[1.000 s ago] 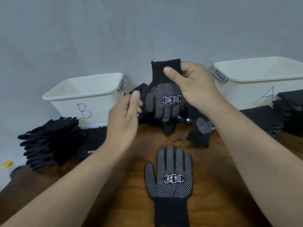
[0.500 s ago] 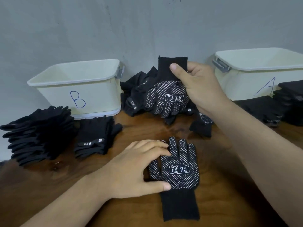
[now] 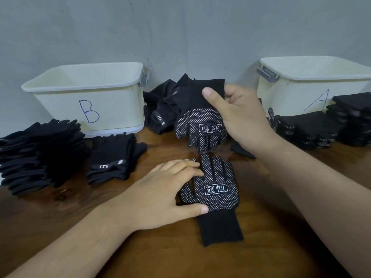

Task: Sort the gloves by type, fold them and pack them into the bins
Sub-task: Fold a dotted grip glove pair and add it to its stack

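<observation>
Pairing looks to be the step in hand: two dotted gloves with the same print are lined up one above the other. The right hand (image 3: 241, 117) pinches the hanging dotted glove (image 3: 200, 127) by its cuff, thumb in front and the other fingers behind. That glove's fingertips dangle just above the tips of the flat dotted glove (image 3: 219, 195), probably so it can be laid on top.

The left hand (image 3: 158, 191) lies palm-down on the flat glove. Its fingers (image 3: 186, 167) are fairly straight and loosely spread over the glove's thumb side, with the thumb along the line where the cuff begins. I judge it is pinning the glove to the tabletop (image 3: 140, 249) so it does not slide.

Both forearms reach in from the lower corners. Beyond the left fingertips, plain 5.11 gloves (image 3: 112, 157) are stacked before bin B (image 3: 60, 101). Past the right wrist, folded dotted gloves (image 3: 309, 127) lie before bin A (image 3: 291, 97).
</observation>
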Demonstrator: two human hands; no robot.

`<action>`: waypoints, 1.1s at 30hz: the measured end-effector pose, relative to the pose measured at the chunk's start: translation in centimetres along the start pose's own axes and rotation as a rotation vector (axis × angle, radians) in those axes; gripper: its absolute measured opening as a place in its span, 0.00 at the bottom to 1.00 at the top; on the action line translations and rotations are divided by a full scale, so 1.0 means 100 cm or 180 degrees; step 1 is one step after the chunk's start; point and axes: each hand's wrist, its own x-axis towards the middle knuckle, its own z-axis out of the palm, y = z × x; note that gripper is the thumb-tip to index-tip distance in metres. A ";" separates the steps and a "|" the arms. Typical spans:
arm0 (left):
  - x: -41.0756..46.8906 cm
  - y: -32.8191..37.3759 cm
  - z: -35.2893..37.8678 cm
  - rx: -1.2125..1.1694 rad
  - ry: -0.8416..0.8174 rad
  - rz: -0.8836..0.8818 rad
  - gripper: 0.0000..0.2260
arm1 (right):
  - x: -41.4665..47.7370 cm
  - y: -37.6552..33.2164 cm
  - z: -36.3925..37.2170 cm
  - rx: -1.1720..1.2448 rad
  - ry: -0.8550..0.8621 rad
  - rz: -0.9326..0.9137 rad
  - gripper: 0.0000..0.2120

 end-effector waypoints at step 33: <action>-0.004 -0.001 -0.001 -0.0012 0.0344 -0.0076 0.32 | -0.053 0.009 -0.018 -0.0124 -0.0253 0.0134 0.09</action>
